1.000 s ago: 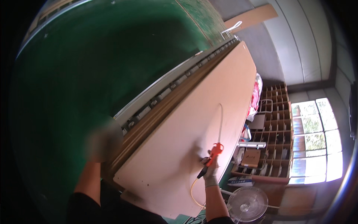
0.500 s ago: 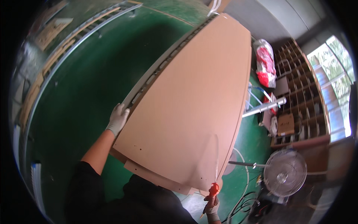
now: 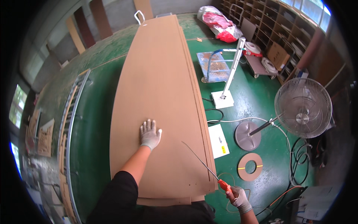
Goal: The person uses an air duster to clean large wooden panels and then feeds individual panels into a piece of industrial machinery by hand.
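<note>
A long brown board with a curved left edge lies before me, on top of what looks like other boards at its near end. My left hand, in a pale glove, rests flat on its face with fingers stretched out. Beyond the board's near right corner, my gloved right hand is closed round the orange-red handle of an air blow gun. Its long thin nozzle slants up and left over the board, slightly bent at the tip. Small dark holes show near the board's lower right corner.
To the right stand a floor fan, a white post on a square base and a blue trolley. A brown ring and cables lie on the green floor. A metal roller rack runs along the left.
My left hand has gone from the board's left edge onto its face. The view has turned, and the blow gun's nozzle now slants left rather than pointing nearly straight ahead.
</note>
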Demonstrator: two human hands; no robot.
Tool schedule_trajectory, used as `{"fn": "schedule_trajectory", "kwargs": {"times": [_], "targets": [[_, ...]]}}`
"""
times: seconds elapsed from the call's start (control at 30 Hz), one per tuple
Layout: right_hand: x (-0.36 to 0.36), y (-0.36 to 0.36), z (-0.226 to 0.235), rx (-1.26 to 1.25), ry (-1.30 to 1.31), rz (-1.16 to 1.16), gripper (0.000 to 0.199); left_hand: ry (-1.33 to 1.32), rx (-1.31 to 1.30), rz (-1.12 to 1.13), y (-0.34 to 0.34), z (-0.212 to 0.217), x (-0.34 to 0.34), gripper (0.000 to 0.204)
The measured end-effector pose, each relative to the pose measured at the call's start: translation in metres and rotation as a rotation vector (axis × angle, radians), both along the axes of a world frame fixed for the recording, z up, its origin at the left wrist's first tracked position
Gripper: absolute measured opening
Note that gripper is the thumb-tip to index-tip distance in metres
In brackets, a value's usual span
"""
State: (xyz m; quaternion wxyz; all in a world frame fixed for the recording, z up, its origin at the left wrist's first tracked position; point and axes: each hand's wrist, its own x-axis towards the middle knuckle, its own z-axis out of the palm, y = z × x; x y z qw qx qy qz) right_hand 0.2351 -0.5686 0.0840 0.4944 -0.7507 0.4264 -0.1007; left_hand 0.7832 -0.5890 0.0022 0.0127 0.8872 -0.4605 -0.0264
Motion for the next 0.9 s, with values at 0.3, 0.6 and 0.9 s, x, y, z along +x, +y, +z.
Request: {"fn": "schedule_trajectory", "kwargs": {"times": [0.3, 0.6, 0.9], "targets": [[0.052, -0.176, -0.049, 0.229, -0.235, -0.216, 0.047, -0.06, 0.005, -0.312, -0.208, 0.004, -0.042, 0.076], [0.329, -0.505, -0.151, 0.039, -0.502, -0.247, 0.065, 0.007, 0.095, -0.442, -0.248, 0.01, -0.039, 0.079], [0.515, -0.632, -0.134, 0.299, -0.778, -0.423, 0.063, -0.047, 0.028, -0.442, -0.245, -0.001, -0.022, 0.081]]}}
